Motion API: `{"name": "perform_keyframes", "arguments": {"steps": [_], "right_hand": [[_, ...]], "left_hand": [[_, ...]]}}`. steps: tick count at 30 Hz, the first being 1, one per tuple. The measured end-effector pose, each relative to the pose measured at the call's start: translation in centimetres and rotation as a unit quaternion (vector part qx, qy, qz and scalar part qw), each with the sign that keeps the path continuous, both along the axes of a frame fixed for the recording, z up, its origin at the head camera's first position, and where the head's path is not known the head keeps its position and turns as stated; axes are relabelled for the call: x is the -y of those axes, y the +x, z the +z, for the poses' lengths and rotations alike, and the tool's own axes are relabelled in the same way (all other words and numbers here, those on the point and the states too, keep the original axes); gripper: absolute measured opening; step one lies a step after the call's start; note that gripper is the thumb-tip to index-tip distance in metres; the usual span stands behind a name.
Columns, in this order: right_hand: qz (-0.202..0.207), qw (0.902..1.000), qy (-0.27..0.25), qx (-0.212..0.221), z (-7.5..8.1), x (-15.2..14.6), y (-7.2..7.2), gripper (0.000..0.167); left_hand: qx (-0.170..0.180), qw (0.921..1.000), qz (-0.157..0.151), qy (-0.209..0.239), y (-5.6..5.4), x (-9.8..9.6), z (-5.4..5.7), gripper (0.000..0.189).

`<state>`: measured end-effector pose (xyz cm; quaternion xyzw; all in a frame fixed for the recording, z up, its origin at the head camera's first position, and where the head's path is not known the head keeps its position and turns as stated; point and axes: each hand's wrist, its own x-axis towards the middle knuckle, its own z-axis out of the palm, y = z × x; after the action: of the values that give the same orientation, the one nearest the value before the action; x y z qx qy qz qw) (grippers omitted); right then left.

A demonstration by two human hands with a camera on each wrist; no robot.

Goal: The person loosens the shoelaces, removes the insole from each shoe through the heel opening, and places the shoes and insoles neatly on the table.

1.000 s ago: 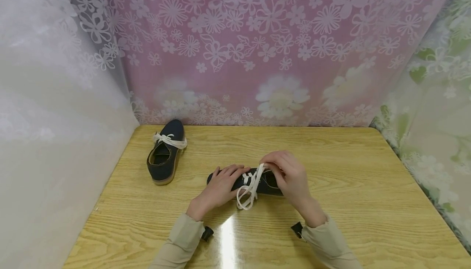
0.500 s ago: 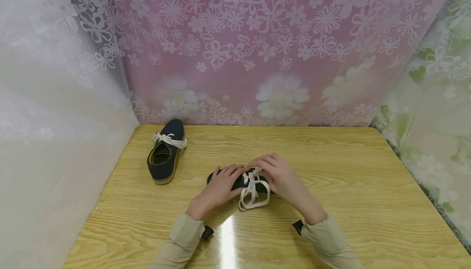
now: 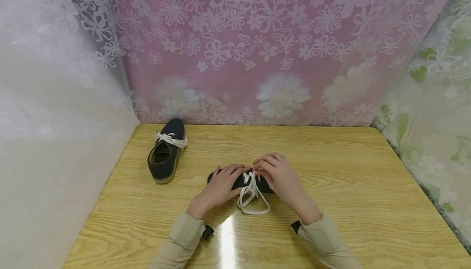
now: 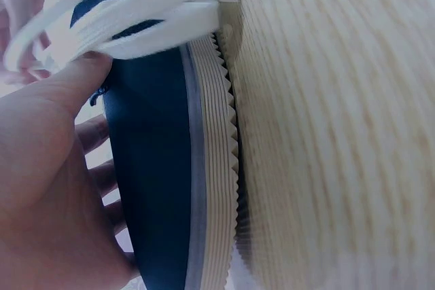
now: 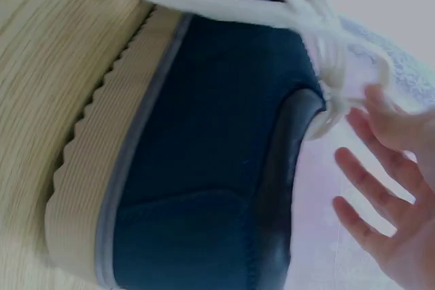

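Observation:
A dark navy lace-up shoe (image 3: 265,186) lies sideways in front of me, its toe to the left. My left hand (image 3: 217,188) holds its front part, fingers over the far side and thumb by the laces. With thumb and index finger, my right hand (image 5: 401,168) pinches the white shoelace (image 5: 333,93) near the shoe's opening; its other fingers are spread. Loops of lace hang over the near side onto the table. In the left wrist view the lace (image 4: 149,8) crosses the shoe beside my thumb. The toe is partly hidden under my left hand.
A second navy shoe (image 3: 162,171) with its white laces tied in a bow stands at the back left of the wooden table (image 3: 349,171). Floral curtains (image 3: 235,56) enclose the back and sides.
My right hand has come down and left from the raised lace end to the base of the laces. The loop now hangs wider on the near side. My left hand stays put.

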<state>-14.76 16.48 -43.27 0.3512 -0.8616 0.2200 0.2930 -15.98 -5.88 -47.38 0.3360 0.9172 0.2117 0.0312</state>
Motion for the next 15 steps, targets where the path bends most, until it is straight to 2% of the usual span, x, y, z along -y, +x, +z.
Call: {"name": "perform_keyframes", "arguments": {"steps": [4,8,12,15], "right_hand": [[-0.008,0.9972,-0.074,-0.005,0.9,-0.1,0.5,0.013],[-0.017,0.9898,-0.139,-0.026,1.9,-0.3,1.0,0.019],[-0.017,0.9821,-0.18,-0.054,2.7,-0.4,1.4,0.03],[-0.002,0.9793,-0.194,-0.06,3.0,-0.5,1.5,0.031]], "left_hand": [[0.003,1.0,0.002,0.003,0.0,-0.1,0.0,0.06],[0.007,1.0,0.006,0.001,-0.1,-0.1,-0.1,0.061],[0.013,0.9999,0.007,0.002,-0.2,-0.2,-0.1,0.061],[0.011,0.9999,0.007,0.003,-0.1,-0.1,-0.1,0.061]]}}
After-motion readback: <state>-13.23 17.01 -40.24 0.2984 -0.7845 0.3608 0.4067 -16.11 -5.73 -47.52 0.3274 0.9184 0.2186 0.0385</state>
